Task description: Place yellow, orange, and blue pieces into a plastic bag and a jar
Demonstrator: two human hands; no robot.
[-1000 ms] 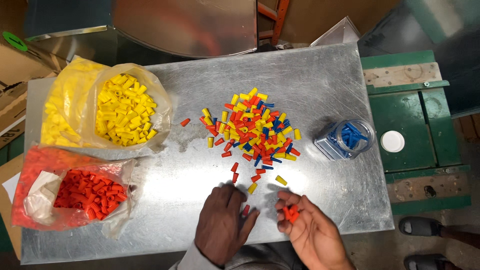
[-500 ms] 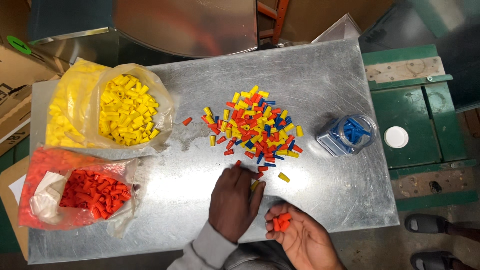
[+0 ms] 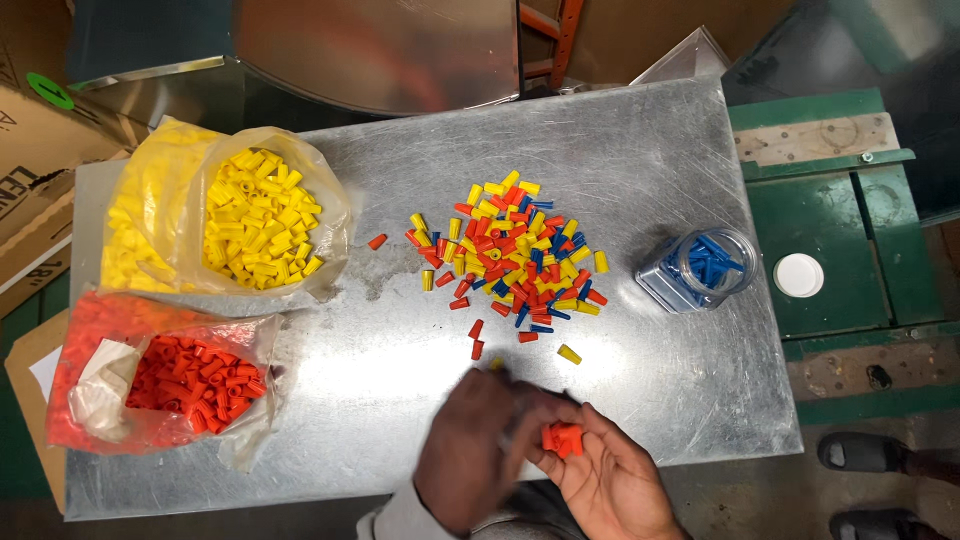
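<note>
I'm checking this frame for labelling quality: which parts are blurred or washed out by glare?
Head view: the left hand is motion-blurred; the right hand, cupping small red plastic caps, is sharper; the scratched grey metal tabletop shows soft glare near its far edge; the mixed pile of red, yellow and blue caps stays crisp.

At the table's left lie 2 open plastic bags, a yellow bag [image 3: 150,225] above a red bag [image 3: 110,370].

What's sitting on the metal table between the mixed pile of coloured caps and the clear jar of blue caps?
Head view: only bare metal table separates the mixed pile from the clear jar.
</note>
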